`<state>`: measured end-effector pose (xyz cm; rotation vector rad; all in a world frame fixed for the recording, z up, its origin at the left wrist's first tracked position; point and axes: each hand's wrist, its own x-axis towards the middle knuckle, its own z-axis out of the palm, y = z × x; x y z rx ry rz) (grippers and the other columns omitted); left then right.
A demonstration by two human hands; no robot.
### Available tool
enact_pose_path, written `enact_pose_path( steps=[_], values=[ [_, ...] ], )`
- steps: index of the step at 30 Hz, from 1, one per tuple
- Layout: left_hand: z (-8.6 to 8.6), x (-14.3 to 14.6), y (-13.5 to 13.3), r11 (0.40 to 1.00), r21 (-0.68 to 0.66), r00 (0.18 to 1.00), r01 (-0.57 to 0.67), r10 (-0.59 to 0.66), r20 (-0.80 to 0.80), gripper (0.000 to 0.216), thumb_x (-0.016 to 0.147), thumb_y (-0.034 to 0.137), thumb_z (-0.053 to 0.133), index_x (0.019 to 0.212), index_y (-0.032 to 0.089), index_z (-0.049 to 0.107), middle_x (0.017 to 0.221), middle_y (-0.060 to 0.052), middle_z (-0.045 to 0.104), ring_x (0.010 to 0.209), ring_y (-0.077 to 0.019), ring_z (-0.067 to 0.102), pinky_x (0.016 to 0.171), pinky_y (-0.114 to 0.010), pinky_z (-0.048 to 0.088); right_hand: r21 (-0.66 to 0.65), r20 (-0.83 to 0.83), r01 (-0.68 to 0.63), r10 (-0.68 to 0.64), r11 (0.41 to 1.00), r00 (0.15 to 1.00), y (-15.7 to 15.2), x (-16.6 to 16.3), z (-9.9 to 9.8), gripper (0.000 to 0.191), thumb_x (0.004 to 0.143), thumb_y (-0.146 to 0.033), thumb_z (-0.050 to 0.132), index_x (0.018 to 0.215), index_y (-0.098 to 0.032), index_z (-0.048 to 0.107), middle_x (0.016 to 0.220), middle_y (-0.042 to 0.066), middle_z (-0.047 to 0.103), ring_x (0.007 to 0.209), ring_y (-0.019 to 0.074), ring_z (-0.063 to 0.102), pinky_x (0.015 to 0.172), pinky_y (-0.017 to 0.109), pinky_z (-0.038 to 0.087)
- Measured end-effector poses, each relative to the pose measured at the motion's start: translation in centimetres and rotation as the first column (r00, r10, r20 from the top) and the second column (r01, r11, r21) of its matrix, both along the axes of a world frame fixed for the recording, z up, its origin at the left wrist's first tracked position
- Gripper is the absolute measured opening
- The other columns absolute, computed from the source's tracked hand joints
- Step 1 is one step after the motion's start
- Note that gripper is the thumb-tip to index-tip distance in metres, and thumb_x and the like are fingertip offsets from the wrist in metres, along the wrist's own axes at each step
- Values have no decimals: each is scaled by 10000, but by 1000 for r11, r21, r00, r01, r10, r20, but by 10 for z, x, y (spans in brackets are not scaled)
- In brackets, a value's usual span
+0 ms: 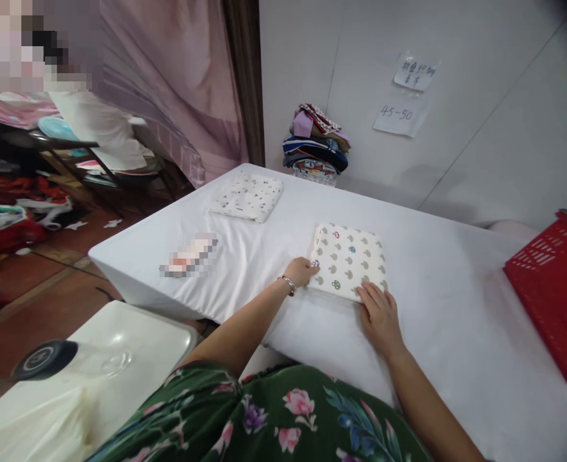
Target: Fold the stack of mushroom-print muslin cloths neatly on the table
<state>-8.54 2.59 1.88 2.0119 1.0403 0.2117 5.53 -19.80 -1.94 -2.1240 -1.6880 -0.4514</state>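
A folded white cloth [348, 260] with grey mushroom shapes and a few coloured ones lies flat on the white-covered table [437, 308] before me. My left hand [301, 272] grips its left edge, thumb on top and the other fingers out of sight beneath or behind. My right hand [380, 314] rests on the near right corner, its fingers stretched out over the fabric. Farther back to the left lies a second folded cloth [248, 196], white with small dark prints.
A phone-sized blurred item [190, 255] lies left on the table. A red basket [553, 289] stands at the right edge. Folded clothes [316, 144] are stacked behind the table. A white stool-like surface [134, 340] is at lower left; a person in white [98, 125] sits beyond.
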Motion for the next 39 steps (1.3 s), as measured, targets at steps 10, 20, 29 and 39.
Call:
enact_pose_path(
  steps=[10, 20, 29, 39],
  values=[
    [-1, -13, -2, 992, -126, 998, 1, 7, 68, 383, 708, 498, 584, 513, 177, 511, 471, 32, 474, 484, -106, 434, 500, -236, 324, 3, -3, -102, 102, 995, 995, 21, -20, 16, 363, 884, -212, 407, 1223, -183, 533, 1281, 96, 541, 1239, 235, 417, 1052, 460, 223],
    [0, -15, -3, 999, 3, 999, 36, -36, 11, 360, 794, 381, 509, 499, 176, 540, 479, 6, 536, 549, -126, 517, 548, -230, 365, -68, 5, -201, 202, 977, 979, 58, -60, 2, 437, 862, -199, 424, 1293, -156, 481, 1376, 114, 448, 1314, 259, 311, 1064, 481, 222],
    [-3, 9, -4, 972, 184, 989, -148, 148, 11, 374, 809, 536, 498, 800, 176, 602, 961, -73, 625, 803, -174, 604, 691, -267, 435, -43, 35, -191, 192, 981, 981, 56, -62, -3, 445, 858, -176, 410, 1298, -152, 470, 1392, 112, 430, 1321, 259, 306, 1065, 489, 228],
    [0, 16, 5, 978, 201, 994, -48, 67, -86, 367, 881, 438, 382, 813, 168, 621, 1034, -106, 615, 910, -209, 602, 737, -290, 431, 0, -73, 3, -3, 1000, 997, 49, -8, 32, 391, 896, -316, 375, 1242, -206, 523, 1354, 89, 475, 1296, 243, 359, 1064, 481, 242]
  ],
)
